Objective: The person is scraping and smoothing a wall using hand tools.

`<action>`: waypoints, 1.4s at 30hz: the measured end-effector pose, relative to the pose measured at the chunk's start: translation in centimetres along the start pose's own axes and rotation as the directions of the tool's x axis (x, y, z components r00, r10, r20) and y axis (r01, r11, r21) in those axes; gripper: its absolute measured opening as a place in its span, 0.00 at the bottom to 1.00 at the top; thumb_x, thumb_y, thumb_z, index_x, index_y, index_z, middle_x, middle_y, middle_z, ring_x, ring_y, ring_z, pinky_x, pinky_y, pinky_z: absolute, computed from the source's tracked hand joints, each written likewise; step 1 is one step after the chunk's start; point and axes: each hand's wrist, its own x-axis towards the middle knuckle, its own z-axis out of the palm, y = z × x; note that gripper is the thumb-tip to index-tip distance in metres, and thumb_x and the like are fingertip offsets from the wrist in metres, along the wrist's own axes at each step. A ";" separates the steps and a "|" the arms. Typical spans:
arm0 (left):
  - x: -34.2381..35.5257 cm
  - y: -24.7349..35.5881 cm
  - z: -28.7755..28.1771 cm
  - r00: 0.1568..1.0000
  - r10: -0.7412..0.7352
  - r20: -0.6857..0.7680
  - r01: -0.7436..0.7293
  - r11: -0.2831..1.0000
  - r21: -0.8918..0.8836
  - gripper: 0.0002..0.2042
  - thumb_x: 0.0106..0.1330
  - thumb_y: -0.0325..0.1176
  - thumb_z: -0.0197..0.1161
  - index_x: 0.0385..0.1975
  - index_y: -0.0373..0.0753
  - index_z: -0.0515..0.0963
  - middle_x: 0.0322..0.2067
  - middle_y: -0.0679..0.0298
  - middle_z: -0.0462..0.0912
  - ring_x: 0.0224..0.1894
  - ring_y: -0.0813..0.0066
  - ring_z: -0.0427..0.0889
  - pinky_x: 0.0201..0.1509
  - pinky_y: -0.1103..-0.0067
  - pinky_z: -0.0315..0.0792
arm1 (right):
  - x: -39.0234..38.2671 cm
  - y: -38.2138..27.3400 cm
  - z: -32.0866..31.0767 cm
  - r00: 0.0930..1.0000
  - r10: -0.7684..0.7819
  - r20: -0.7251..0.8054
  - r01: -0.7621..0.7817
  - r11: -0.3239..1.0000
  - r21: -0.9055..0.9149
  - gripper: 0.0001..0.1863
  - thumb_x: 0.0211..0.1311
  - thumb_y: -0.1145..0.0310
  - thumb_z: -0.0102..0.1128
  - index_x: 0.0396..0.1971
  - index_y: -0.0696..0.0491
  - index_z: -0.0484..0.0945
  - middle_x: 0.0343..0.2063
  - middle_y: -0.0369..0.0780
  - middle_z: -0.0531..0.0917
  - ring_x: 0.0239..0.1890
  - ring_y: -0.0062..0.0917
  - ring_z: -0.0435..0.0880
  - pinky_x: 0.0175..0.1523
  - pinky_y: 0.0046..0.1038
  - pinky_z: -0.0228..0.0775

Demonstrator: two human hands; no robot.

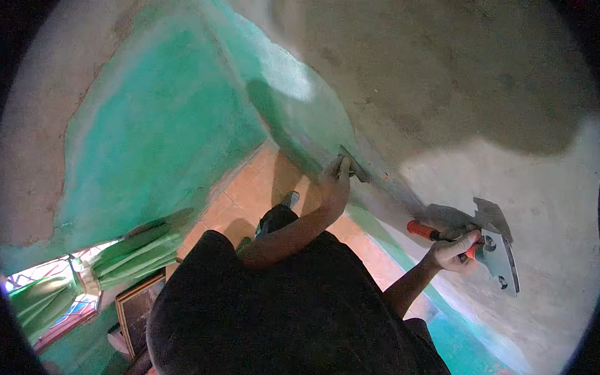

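Note:
My left hand point(336, 179) is closed on a dark flat scraper blade point(359, 170), held against the wall where pale green paint point(296, 114) borders grey plaster point(482, 81). My right hand point(453, 254) is closed on a metal trowel point(502, 270) with an orange grip; a second orange handle point(421, 229) sticks out on the left of that hand, its other end hidden. The trowel is beside the lighter plastered wall on the right; I cannot tell if it touches it.
A green wall point(137, 122) with patchy grey plaster rises at the left. Orange tiled floor point(240, 192) lies below, around my feet. At the lower left are a window with green curtains point(129, 257) and a framed picture point(134, 307) beside it.

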 end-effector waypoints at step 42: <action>0.2 -0.4 -1.0 0.959 -0.282 0.017 0.279 0.954 0.106 0.21 0.70 0.45 0.39 0.41 0.32 0.72 0.37 0.56 0.78 0.42 0.64 0.78 0.50 0.71 0.67 | -0.2 -0.8 -0.1 0.995 0.093 0.034 -0.095 0.993 0.075 0.13 0.53 0.70 0.60 0.30 0.64 0.71 0.24 0.44 0.78 0.25 0.27 0.77 0.33 0.25 0.69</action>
